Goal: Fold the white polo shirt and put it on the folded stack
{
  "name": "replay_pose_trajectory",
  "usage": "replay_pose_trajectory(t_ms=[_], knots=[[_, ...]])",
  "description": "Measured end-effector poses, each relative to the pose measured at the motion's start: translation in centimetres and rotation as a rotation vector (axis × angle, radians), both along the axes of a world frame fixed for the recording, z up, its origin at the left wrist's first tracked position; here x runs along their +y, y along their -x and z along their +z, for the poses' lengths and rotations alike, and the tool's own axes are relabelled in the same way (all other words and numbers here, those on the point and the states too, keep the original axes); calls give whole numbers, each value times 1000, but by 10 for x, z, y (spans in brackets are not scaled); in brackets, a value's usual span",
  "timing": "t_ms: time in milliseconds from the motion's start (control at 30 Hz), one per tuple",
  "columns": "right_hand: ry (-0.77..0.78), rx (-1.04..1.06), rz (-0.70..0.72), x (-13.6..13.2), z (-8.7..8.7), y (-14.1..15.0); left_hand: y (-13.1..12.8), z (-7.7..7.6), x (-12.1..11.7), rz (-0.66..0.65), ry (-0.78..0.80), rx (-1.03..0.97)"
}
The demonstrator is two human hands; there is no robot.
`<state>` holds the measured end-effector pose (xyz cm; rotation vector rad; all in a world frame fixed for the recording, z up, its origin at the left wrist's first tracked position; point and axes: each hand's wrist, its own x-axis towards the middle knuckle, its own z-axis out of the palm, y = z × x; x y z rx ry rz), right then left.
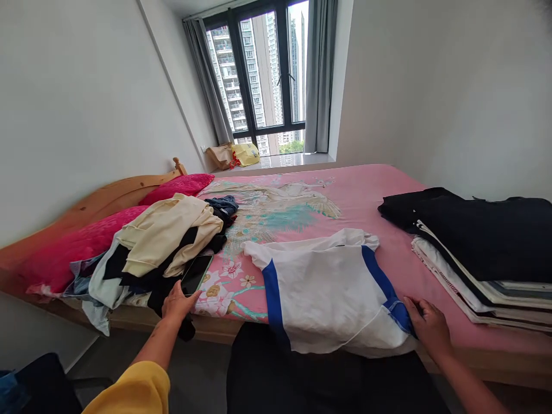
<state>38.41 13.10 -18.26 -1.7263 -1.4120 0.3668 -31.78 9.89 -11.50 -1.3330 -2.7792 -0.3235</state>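
Note:
My left hand (177, 303) is closed on the lower end of a dark-screened smartphone (197, 275) with a pale green edge, beside a heap of clothes. In front of me a white shirt (323, 287) with blue side bands is spread over the bed's near edge and my lap. At its right side, my right hand (429, 328) has its fingers curled against the blue band, closed on the cloth. The fingertips there are partly hidden.
A loose heap of clothes (168, 236), cream on top, lies at left by the red pillows (99, 238). Folded clothes (478, 236) are stacked at right, black uppermost. Bags (245, 154) rest on the windowsill. The bed (366, 195) has a wooden headboard (116, 192).

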Motion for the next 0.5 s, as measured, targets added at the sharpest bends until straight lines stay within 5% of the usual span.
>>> replay_pose_trajectory(t_ms=[367,500], knots=[[-49,-14,-17,-12,-15,3,-30,-16,-20,-7,-434,-92],[-64,-14,25,-12,-18,2,-64,-28,-41,13,-569,-127]])
